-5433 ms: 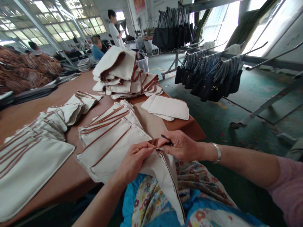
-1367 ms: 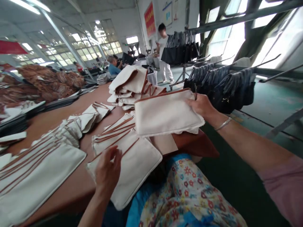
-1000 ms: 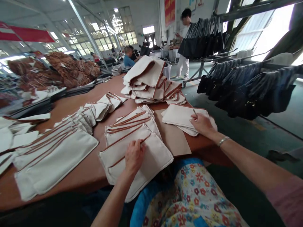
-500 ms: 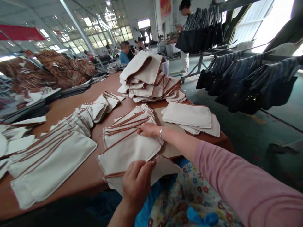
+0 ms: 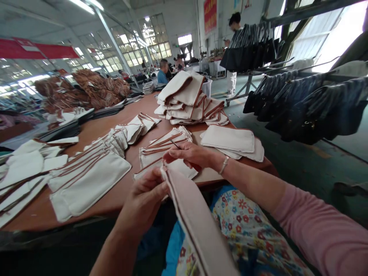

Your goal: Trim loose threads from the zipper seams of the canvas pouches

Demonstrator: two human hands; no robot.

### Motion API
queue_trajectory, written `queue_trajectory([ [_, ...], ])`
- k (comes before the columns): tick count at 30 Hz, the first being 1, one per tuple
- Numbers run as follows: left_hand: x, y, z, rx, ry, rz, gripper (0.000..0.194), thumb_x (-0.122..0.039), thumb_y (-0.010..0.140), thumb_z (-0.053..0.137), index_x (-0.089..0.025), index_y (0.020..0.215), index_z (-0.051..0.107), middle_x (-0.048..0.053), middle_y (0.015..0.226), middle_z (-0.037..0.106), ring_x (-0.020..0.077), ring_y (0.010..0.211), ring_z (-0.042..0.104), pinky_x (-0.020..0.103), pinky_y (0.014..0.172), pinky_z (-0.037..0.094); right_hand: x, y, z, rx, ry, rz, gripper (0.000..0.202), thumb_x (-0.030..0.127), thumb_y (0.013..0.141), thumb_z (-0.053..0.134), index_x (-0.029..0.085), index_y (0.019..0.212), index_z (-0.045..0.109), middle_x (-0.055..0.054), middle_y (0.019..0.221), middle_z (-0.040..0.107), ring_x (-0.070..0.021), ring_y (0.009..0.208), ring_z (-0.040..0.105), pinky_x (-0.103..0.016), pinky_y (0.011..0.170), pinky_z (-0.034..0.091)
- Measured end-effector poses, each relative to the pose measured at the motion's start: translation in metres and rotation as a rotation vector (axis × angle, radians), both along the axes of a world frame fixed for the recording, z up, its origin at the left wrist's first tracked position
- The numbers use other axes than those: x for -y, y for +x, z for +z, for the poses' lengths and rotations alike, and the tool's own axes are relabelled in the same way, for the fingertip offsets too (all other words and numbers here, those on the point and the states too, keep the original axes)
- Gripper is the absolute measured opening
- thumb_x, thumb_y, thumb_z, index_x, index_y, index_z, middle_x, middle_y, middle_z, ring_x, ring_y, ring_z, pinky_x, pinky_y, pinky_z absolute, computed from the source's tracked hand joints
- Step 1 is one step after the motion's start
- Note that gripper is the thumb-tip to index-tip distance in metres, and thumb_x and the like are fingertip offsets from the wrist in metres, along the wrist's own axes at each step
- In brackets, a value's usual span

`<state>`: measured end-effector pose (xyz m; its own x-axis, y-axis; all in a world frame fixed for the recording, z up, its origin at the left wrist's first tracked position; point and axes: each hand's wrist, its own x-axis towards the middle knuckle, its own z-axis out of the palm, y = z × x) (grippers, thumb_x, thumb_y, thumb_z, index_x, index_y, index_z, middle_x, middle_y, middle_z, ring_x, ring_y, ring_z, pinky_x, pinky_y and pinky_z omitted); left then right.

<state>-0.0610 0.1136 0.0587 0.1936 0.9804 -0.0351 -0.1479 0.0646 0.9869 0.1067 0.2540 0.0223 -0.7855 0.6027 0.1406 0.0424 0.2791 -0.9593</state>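
My left hand is closed on the top end of a cream fabric piece, folded lengthwise with a dark line along its edge. The piece hangs down toward my lap. Facing it, my right hand holds small scissors; a thin dark tip sticks out above the fingers and a dark red part shows below the palm. Its fingertips meet the same end of the fabric. Just behind both hands, a fanned stack of cream pieces with brown trim lies on the table, partly hidden by them.
The brown table bears another fanned row of cream pieces at left, a tall pile behind and flat pieces at right. Black bags hang from a rack at right. People are farther back.
My left hand has lifted a fabric piece off the stack and turned it on end. My right hand has come from the stack to its edge, scissors now showing.
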Motion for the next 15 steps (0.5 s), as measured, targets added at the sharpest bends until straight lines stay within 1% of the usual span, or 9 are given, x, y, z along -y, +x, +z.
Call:
queue_trajectory([
  [1, -0.009, 0.008, 0.0, 0.028, -0.009, -0.043, 0.012, -0.025, 0.08, 0.072, -0.018, 0.087, 0.065, 0.002, 0.087, 0.067, 0.0153, 0.081, 0.062, 0.024, 0.075, 0.049, 0.012, 0.012, 0.006, -0.069, -0.093, 0.08, 0.045, 0.051, 0.097, 0.041, 0.018, 0.12, 0.06, -0.004, 0.1, 0.066, -0.0013, 0.041, 0.042, -0.015, 0.035, 0.032],
  [2, -0.017, 0.015, -0.001, 0.036, -0.013, -0.084, 0.01, -0.022, 0.079, 0.072, -0.018, 0.085, 0.065, 0.002, 0.087, 0.067, 0.0146, 0.082, 0.061, 0.023, 0.077, 0.048, 0.022, 0.025, 0.009, -0.133, -0.173, 0.125, 0.047, 0.054, 0.095, 0.044, 0.017, 0.119, 0.061, -0.002, 0.091, 0.065, -0.001, 0.038, 0.039, -0.015, 0.033, 0.03],
  [3, -0.023, 0.021, -0.003, 0.021, -0.015, -0.122, 0.009, -0.019, 0.079, 0.071, -0.017, 0.085, 0.065, 0.001, 0.086, 0.066, 0.014, 0.082, 0.06, 0.022, 0.077, 0.047, 0.029, 0.036, 0.008, -0.172, -0.232, 0.14, 0.048, 0.055, 0.092, 0.049, 0.016, 0.118, 0.061, 0.0, 0.082, 0.063, -0.0011, 0.037, 0.038, -0.015, 0.033, 0.03],
  [5, -0.032, 0.029, -0.008, -0.06, -0.02, -0.194, 0.008, -0.016, 0.08, 0.069, -0.017, 0.085, 0.065, 0.0, 0.086, 0.065, 0.0132, 0.08, 0.058, 0.022, 0.074, 0.045, 0.037, 0.057, 0.001, -0.229, -0.316, 0.11, 0.05, 0.052, 0.086, 0.06, 0.016, 0.12, 0.06, 0.003, 0.072, 0.057, -0.0018, 0.038, 0.039, -0.014, 0.034, 0.031],
  [7, -0.036, 0.036, -0.009, -0.18, -0.023, -0.277, 0.01, -0.014, 0.079, 0.067, -0.018, 0.089, 0.066, 0.0, 0.088, 0.066, 0.0134, 0.079, 0.056, 0.022, 0.072, 0.043, 0.039, 0.072, -0.008, -0.26, -0.374, 0.082, 0.054, 0.047, 0.081, 0.067, 0.015, 0.124, 0.058, 0.003, 0.073, 0.057, -0.002, 0.04, 0.04, -0.014, 0.035, 0.031],
  [9, -0.037, 0.04, -0.007, -0.312, -0.007, -0.339, 0.016, -0.014, 0.081, 0.064, -0.019, 0.095, 0.068, 0.001, 0.091, 0.067, 0.0142, 0.08, 0.056, 0.023, 0.072, 0.041, 0.039, 0.083, -0.013, -0.266, -0.395, 0.088, 0.056, 0.043, 0.08, 0.069, 0.014, 0.126, 0.058, 0.002, 0.076, 0.059, -0.0019, 0.041, 0.04, -0.014, 0.035, 0.03],
  [11, -0.037, 0.042, -0.001, -0.415, 0.013, -0.384, 0.021, -0.016, 0.082, 0.061, -0.02, 0.101, 0.069, 0.001, 0.094, 0.068, 0.0153, 0.083, 0.056, 0.023, 0.073, 0.041, 0.041, 0.089, -0.014, -0.276, -0.375, 0.091, 0.053, 0.041, 0.082, 0.067, 0.013, 0.126, 0.059, 0.002, 0.075, 0.058, -0.002, 0.042, 0.039, -0.014, 0.035, 0.028],
  [13, -0.037, 0.041, 0.004, -0.451, 0.012, -0.419, 0.025, -0.016, 0.081, 0.06, -0.019, 0.104, 0.07, 0.002, 0.096, 0.068, 0.0161, 0.084, 0.056, 0.024, 0.074, 0.04, 0.046, 0.091, -0.013, -0.291, -0.341, 0.078, 0.049, 0.039, 0.083, 0.063, 0.014, 0.125, 0.06, 0.003, 0.073, 0.056, -0.0025, 0.043, 0.038, -0.015, 0.036, 0.027],
  [15, -0.037, 0.038, 0.006, -0.451, -0.007, -0.428, 0.028, -0.014, 0.079, 0.059, -0.019, 0.103, 0.071, 0.001, 0.093, 0.068, 0.0164, 0.084, 0.056, 0.024, 0.073, 0.04, 0.052, 0.091, -0.013, -0.28, -0.323, 0.097, 0.048, 0.039, 0.083, 0.064, 0.015, 0.124, 0.06, 0.002, 0.076, 0.056, -0.0033, 0.047, 0.039, -0.015, 0.038, 0.029],
])
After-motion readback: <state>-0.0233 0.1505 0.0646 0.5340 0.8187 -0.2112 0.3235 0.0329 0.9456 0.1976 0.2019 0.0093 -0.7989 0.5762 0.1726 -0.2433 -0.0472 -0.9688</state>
